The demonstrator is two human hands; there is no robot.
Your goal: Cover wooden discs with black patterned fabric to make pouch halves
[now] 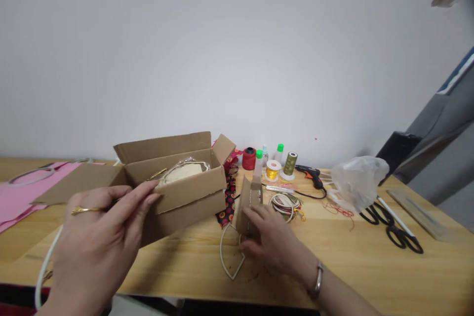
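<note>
Left hand (99, 237) pinching the rim of a tilted, open box (188, 207), left of centre at a tabletop (374, 276).
Apart from it, the right hand (274, 237) touches a small carton (244, 200) just right; whether it grips, I cannot tell.

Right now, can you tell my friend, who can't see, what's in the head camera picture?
A left hand holds an open cardboard box, while the right hand touches a smaller cardboard piece at a wooden table. Farther back stand thread spools and green-capped bottles, with black-handled scissors at right.
</note>
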